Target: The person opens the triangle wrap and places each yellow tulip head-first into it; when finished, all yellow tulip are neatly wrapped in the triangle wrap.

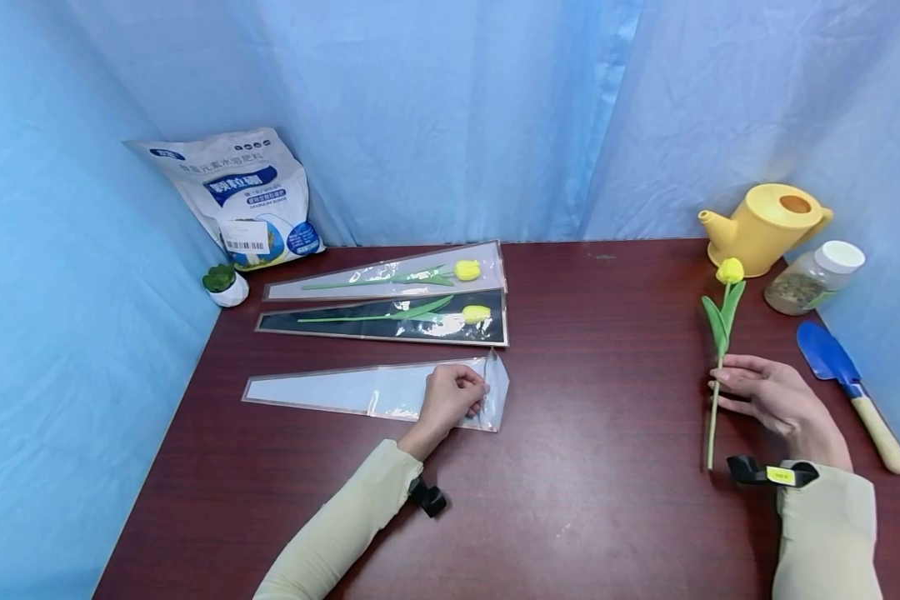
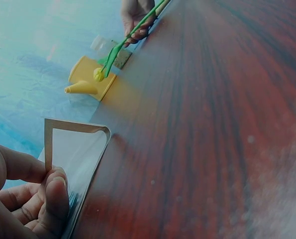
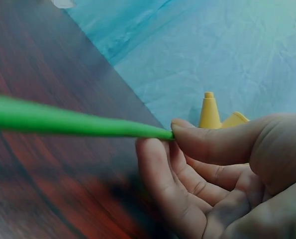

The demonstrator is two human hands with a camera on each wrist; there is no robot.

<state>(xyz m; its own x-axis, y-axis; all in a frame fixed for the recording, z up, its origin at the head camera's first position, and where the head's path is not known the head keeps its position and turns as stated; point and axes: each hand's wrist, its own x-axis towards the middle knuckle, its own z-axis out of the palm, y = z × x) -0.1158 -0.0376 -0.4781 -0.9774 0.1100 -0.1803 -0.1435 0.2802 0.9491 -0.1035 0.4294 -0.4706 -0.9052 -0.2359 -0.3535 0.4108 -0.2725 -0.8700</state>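
Note:
My left hand [image 1: 453, 398] pinches the upper edge of a clear flower sleeve [image 1: 311, 392] at its wide end; in the left wrist view the sleeve's border [image 2: 75, 124] is lifted into a raised flap. Over on the right, my right hand [image 1: 776, 400] pinches the green stem [image 3: 78, 119] of a yellow tulip [image 1: 730, 271] between thumb and fingers, with the bloom pointing away from me. Behind the left hand lie two more sleeves, a white one [image 1: 345, 290] and a black one [image 1: 375, 330], each with a yellow tulip in it.
A yellow watering can [image 1: 761, 229], a lidded jar [image 1: 810, 279] and a blue trowel [image 1: 832, 354] stand or lie at the right edge. At the back left are a white fertilizer bag [image 1: 247, 196] and a small potted plant [image 1: 226, 286]. Blue curtains [image 1: 450, 117] border the table.

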